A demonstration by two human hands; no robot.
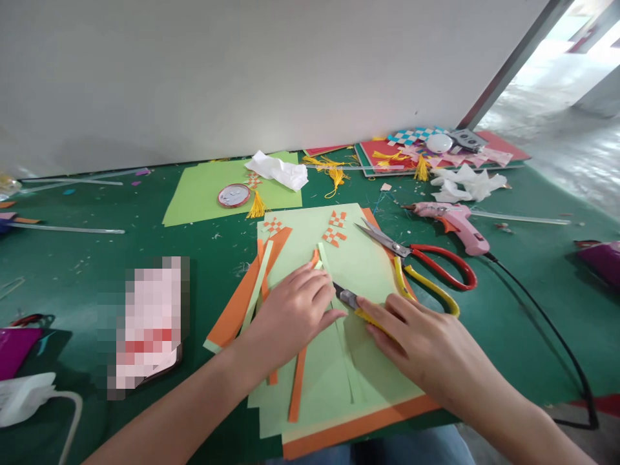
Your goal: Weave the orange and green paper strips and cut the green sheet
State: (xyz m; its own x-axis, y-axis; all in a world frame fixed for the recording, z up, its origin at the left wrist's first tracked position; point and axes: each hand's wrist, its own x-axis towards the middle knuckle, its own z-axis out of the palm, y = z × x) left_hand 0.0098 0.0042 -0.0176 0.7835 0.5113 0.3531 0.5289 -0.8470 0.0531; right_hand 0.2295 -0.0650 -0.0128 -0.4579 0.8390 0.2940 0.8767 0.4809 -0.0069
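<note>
Step in hand looks like slitting strips w/ the knife (347, 298); R hand (421, 336) grips its yellow handle, blade tip just by the L hand (298, 298), which lies open, palm-down, thumb apart, on the green paper (371, 365) mid-table (213, 252); orange strips (299, 387) lie on the paper's L side, scissors (400, 250) across its R edge. Next move prob. calls for L fingers pinning the paper clear of the blade; R hand needs a steady draw.
</note>
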